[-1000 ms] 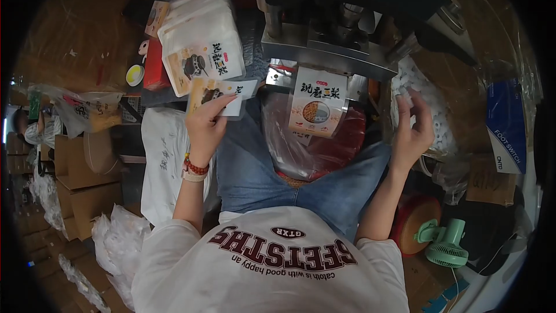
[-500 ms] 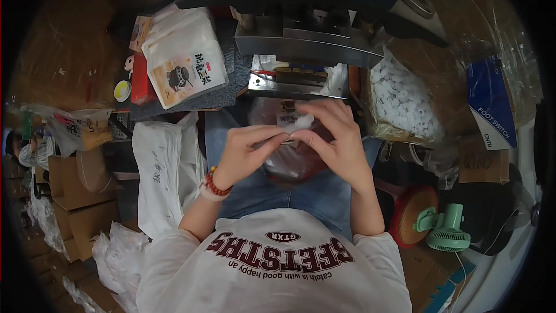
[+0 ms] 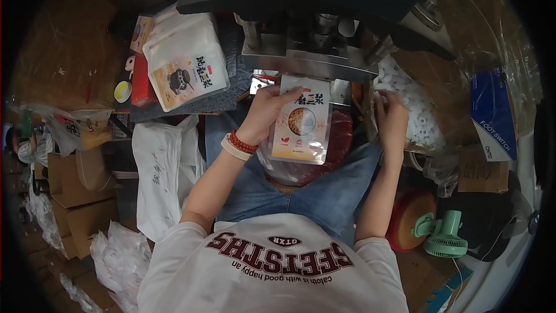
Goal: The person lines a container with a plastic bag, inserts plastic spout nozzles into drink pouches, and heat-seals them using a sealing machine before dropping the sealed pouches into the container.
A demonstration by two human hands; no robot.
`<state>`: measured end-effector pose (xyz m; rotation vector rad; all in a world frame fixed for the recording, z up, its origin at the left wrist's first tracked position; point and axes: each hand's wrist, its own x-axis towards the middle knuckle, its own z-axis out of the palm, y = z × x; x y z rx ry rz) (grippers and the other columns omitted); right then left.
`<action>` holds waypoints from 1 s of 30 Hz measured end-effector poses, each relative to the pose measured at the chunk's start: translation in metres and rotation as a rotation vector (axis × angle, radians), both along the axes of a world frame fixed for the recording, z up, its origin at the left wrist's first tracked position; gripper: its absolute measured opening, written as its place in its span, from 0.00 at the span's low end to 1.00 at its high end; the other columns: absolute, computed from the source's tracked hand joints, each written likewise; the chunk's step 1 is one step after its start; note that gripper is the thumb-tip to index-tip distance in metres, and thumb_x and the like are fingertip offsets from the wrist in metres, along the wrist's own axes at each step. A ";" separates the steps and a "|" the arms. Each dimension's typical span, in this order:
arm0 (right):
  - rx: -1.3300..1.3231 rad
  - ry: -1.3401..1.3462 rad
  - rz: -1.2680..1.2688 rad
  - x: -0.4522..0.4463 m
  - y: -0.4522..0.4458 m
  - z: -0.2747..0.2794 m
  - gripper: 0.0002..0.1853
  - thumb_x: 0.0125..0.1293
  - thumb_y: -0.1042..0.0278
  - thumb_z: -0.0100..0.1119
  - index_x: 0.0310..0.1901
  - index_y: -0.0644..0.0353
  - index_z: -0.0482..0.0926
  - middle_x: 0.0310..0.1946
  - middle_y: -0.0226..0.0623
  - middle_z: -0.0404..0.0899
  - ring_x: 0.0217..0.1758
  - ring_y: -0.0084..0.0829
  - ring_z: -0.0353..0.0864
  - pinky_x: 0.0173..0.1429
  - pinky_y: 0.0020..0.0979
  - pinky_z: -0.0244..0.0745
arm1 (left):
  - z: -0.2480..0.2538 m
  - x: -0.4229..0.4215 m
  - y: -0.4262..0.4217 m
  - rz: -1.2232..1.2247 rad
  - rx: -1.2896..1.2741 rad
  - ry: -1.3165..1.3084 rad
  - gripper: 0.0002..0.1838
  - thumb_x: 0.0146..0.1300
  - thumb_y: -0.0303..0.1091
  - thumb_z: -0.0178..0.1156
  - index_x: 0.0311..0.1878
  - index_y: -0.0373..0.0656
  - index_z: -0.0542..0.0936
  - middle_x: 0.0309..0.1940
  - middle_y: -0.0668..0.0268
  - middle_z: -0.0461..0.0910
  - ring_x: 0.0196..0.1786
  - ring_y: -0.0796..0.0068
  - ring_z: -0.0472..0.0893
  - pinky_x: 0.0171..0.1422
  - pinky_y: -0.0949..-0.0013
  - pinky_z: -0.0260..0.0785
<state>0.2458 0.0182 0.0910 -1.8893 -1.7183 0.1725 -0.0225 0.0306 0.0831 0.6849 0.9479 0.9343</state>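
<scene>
My left hand (image 3: 272,110) grips a flat, printed stand-up pouch (image 3: 302,130) by its left upper side, thumb lying across the front. The pouch shows a round picture of beans and dark lettering. Its top edge reaches up to the metal jaw (image 3: 310,62) of the machine; whether it goes inside is hidden. My right hand (image 3: 392,119) is at the near left edge of a box of small white plastic pieces (image 3: 414,110). Its fingers are bent and slightly apart, with nothing visible between them.
A stack of similar pouches (image 3: 188,75) lies on a grey mat (image 3: 234,72) at the left. White bags (image 3: 165,174) hang beside my left leg. A green fan (image 3: 446,235), a red round stool (image 3: 408,214) and a blue foot switch box (image 3: 492,116) are on the right.
My hands, previously together over my lap around a small whitish piece, have parted. The left has brought the pouch up to the machine; the right has moved to the box of white pieces.
</scene>
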 end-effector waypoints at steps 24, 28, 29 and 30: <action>0.344 0.827 0.609 -0.108 -0.081 0.045 0.17 0.51 0.79 0.71 0.44 0.64 0.79 0.35 0.33 0.79 0.28 0.19 0.68 0.30 0.18 0.63 | 0.034 -0.056 -0.089 0.276 1.110 0.991 0.20 0.43 0.17 0.53 0.41 0.41 0.84 0.41 0.64 0.85 0.51 0.60 0.81 0.56 0.64 0.73; 0.216 0.727 0.641 -0.096 -0.083 0.055 0.16 0.55 0.81 0.67 0.46 0.68 0.78 0.38 0.36 0.77 0.39 0.23 0.74 0.44 0.22 0.67 | 0.042 -0.052 -0.093 0.263 1.162 1.076 0.22 0.40 0.17 0.53 0.41 0.42 0.84 0.41 0.66 0.85 0.51 0.59 0.81 0.55 0.64 0.74; 0.307 0.674 0.683 -0.095 -0.079 0.058 0.16 0.53 0.78 0.69 0.45 0.66 0.78 0.36 0.35 0.78 0.34 0.25 0.74 0.37 0.23 0.67 | 0.043 -0.051 -0.094 0.266 1.178 1.100 0.23 0.39 0.17 0.54 0.41 0.43 0.84 0.41 0.66 0.85 0.51 0.59 0.82 0.54 0.64 0.74; 0.398 0.620 0.722 -0.095 -0.076 0.059 0.17 0.52 0.76 0.70 0.44 0.65 0.78 0.33 0.35 0.79 0.28 0.27 0.74 0.30 0.25 0.68 | 0.044 -0.051 -0.095 0.265 1.177 1.099 0.23 0.39 0.17 0.54 0.41 0.43 0.84 0.41 0.66 0.85 0.51 0.59 0.82 0.54 0.64 0.74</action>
